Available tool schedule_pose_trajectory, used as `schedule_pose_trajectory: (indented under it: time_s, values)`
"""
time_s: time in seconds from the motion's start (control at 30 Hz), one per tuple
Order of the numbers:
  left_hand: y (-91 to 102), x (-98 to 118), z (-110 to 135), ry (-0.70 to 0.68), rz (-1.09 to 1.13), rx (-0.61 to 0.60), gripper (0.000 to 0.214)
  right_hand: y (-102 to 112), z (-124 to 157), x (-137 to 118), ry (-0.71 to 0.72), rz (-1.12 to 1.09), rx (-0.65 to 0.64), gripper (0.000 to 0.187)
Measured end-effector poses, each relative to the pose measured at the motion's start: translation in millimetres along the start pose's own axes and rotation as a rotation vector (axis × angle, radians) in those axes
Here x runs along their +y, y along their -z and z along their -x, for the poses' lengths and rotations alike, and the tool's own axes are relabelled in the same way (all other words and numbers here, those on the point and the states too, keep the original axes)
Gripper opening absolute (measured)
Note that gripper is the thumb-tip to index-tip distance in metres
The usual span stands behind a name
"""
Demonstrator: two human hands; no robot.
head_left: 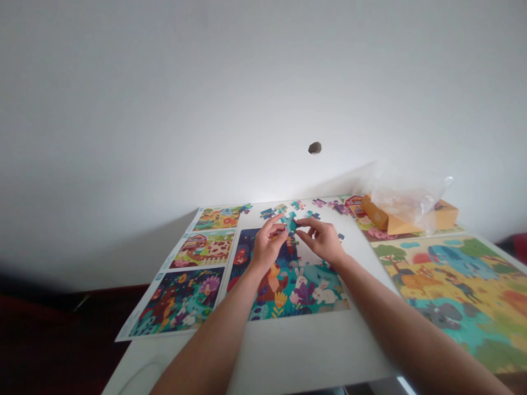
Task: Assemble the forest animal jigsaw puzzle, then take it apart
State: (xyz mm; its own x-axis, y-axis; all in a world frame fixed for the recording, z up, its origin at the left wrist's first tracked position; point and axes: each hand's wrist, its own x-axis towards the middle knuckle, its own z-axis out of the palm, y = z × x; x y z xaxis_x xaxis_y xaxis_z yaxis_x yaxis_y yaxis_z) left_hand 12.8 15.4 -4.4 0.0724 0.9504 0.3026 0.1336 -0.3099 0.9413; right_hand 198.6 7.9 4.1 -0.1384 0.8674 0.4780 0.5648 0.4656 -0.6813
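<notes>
A teal jigsaw puzzle piece [290, 219] is raised between my two hands, above the upper part of a partly assembled puzzle [284, 299]. My right hand [323, 240] pinches its right side between thumb and fingers. On the other side, the curled fingers of my left hand [267, 244] close on its left edge, though the exact contact is partly hidden. The assembled part shows white rabbits, a brown animal and a dark blue night scene; my left hand and forearm cover some of it. Several loose puzzle pieces [319, 203] lie along the table's far side.
At the left lies a reference sheet [168, 262] with three printed pictures. A finished savanna puzzle [457, 285] covers the right side. Behind it, an orange-yellow box [385, 215] and a clear plastic bag [407, 192] rest on another farm picture. A white wall [247, 109] with a hole borders the table.
</notes>
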Motion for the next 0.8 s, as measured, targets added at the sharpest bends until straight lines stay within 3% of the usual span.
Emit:
schedule_pose_trajectory:
  time_s: [0.33,0.53,0.67,0.8]
  values:
    - [-2.3,-5.2,-1.1,-0.047,0.018,-0.019,0.043,-6.3,0.1,5.7,0.075,-0.086,0.038,0.032]
    - [-2.3,-8.5,-2.8,-0.071,-0.098,0.053,0.020,-6.2,-1.2,6.3,0.018,-0.172,0.141,0.031]
    - [-2.8,-6.2,-1.4,-0.007,-0.070,-0.005,0.021,-7.2,-2.3,6.2,-0.027,-0.255,0.197,0.029]
    - [-3.7,-3.8,0.4,0.026,0.047,-0.082,0.050,-7.3,-2.2,5.2,-0.033,-0.311,0.194,0.029]
